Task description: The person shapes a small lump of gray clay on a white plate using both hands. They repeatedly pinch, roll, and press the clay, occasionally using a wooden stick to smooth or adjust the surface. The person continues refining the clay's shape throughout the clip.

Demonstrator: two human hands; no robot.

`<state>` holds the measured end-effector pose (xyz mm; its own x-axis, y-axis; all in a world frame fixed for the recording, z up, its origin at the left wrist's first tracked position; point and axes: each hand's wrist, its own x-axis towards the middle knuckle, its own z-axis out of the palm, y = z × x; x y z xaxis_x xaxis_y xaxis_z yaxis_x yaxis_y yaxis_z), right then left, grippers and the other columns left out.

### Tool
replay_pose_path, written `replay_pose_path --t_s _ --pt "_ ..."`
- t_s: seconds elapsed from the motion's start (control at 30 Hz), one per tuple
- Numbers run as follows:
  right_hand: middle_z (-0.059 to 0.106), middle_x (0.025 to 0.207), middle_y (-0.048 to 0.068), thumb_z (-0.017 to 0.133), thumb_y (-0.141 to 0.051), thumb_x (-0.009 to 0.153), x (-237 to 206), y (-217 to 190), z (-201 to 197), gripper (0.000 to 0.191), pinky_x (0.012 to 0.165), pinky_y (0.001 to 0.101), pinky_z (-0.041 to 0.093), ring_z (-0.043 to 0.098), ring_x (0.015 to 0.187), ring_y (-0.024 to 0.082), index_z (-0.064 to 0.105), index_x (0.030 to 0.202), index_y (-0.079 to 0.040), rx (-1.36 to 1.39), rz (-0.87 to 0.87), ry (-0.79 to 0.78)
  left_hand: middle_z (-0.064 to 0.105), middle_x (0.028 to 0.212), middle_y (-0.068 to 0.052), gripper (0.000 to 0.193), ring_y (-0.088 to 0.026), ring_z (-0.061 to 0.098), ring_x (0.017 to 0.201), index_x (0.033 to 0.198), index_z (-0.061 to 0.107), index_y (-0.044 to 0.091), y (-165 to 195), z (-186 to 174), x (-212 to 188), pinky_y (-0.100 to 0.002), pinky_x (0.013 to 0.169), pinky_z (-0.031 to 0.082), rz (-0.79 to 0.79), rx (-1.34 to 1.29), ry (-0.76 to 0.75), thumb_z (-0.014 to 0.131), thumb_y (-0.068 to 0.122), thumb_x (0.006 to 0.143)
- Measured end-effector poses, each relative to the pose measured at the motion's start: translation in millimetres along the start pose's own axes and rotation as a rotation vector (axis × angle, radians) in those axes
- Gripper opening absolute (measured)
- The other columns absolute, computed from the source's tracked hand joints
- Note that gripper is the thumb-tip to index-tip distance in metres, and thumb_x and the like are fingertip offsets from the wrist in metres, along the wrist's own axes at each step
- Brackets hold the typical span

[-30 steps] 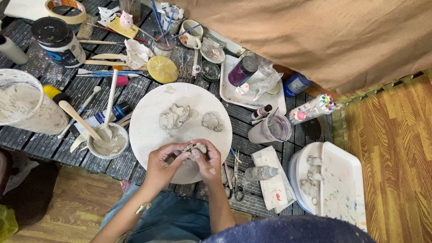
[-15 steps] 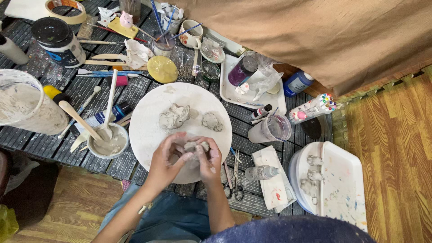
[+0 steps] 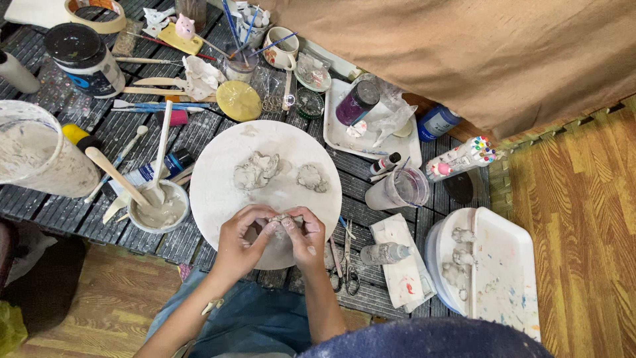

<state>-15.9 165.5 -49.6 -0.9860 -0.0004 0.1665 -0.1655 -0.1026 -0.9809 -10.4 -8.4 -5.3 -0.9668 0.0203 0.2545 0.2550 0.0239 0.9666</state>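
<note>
At the far left of the slatted tabletop (image 3: 79,199) stands a big clay-smeared tub (image 3: 36,152), and just beside it a small bowl (image 3: 159,209) of grey slip with a wooden stick leaning in it. The left hand (image 3: 242,242) and the right hand (image 3: 305,235) meet over the near edge of the round white board (image 3: 218,179), fingers (image 3: 265,213) of both closed narrowly around a small clay lump (image 3: 286,219) held between them. Two more clay pieces (image 3: 255,169) lie further back on the board. Scissors (image 3: 348,262) rest to the right, then a paint-spattered white tray (image 3: 507,265).
</note>
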Motion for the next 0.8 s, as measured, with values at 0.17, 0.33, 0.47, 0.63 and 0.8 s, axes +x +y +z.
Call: replay_pose_path --t_s 0.17,0.33,0.47,0.63,0.8 --pt "0.073 0.112 0.012 0.057 -0.010 0.102 1.1 -1.9 -0.9 0.022 0.094 0.0307 0.053 0.067 0.101 0.016 0.070 0.116 0.003 -0.132 0.051 0.012 0.068 0.112 -0.008 0.017 -0.015 0.067 0.088 0.112 0.067 0.003 3.1 1.6 2.2 -0.028 0.075 0.055 -0.141 -0.204 0.021 0.067 0.007 0.096" --pt "0.070 0.127 0.015 0.054 -0.010 0.106 3.2 -7.8 2.2 0.025 0.107 0.0364 0.050 0.066 0.119 0.022 0.070 0.118 0.006 -0.133 -0.122 0.054 0.071 0.101 -0.006 0.031 -0.011 0.069 0.090 0.117 0.065 0.001 6.7 1.6 5.6 -0.026 0.082 0.058 -0.090 -0.143 -0.035 0.073 0.007 0.088" --pt "0.073 0.121 0.015 0.054 -0.015 0.110 3.0 -14.7 5.8 0.027 0.104 0.0352 0.052 0.068 0.115 0.023 0.071 0.115 0.006 -0.114 -0.081 0.054 0.077 0.093 -0.005 0.020 -0.010 0.074 0.087 0.107 0.070 0.000 -2.0 4.2 2.5 -0.026 0.079 0.060 -0.116 -0.102 -0.046 0.074 0.005 0.087" --pt "0.069 0.116 0.012 0.065 -0.024 0.098 4.9 -26.2 11.8 0.037 0.099 0.0336 0.052 0.066 0.108 0.019 0.060 0.124 0.002 -0.039 -0.030 -0.023 0.077 0.089 -0.007 0.009 -0.009 0.069 0.086 0.100 0.069 -0.002 -18.3 6.1 -1.0 -0.026 0.077 0.057 -0.133 -0.210 -0.014 0.073 0.002 0.093" --pt "0.067 0.098 0.005 0.063 -0.025 0.098 2.4 -28.5 17.2 0.035 0.078 0.0284 0.053 0.062 0.087 0.012 0.060 0.120 0.002 -0.338 -0.012 -0.048 0.074 0.091 -0.003 0.019 -0.009 0.064 0.079 0.112 0.068 0.002 -17.3 5.7 -2.0 -0.026 0.068 0.053 -0.362 -0.422 0.082 0.068 0.001 0.093"
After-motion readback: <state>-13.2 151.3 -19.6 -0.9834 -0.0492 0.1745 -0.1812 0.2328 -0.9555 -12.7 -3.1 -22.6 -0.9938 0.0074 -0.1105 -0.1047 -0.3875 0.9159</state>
